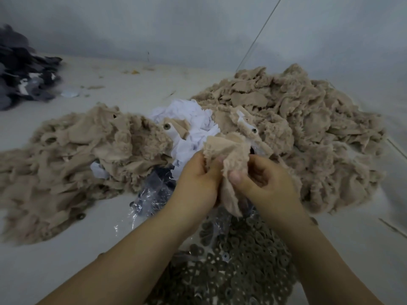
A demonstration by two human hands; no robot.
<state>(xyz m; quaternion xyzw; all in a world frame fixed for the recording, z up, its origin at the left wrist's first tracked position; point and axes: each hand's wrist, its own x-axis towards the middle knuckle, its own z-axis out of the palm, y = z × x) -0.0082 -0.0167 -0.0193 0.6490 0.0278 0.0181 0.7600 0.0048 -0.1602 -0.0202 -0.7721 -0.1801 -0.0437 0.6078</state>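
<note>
Dark grey and black fabric scraps [24, 69] heaped at far left, against the wall [132, 25]. Just right of that heap, a small white round cutout [70, 93] flat on the pale counter [55, 249]. Next, left pile of beige fleece pieces [66, 168], wide and low, fuzzy faces and smooth backing mixed. One round brown disc [80, 216] loose at its near edge. White fabric pieces [187, 119] bunched between the two beige piles, a round stud [166, 126] on a beige scrap at their left edge. Below the white, a crumpled clear plastic bag [152, 194] with dark bits inside, partly hidden behind the left wrist.

Centre: beige fleece piece [229, 155] held up above the bag, in front of the white fabric, between both grips. On its left edge, left grip [198, 183] clenched, fingers curled into the cloth. On its right side, right grip [264, 181] pinching, thumb pressed onto the fabric, fingers curled behind. Lower tail of the piece hanging down between the wrists.

Nearest the camera, between the forearms, a heap of grey-brown round discs [242, 260] with centre holes, on clear plastic. Far right, right pile of beige fleece pieces [308, 128], taller than the left one, touching the white fabric. Second stud [254, 130] on its left slope.
</note>
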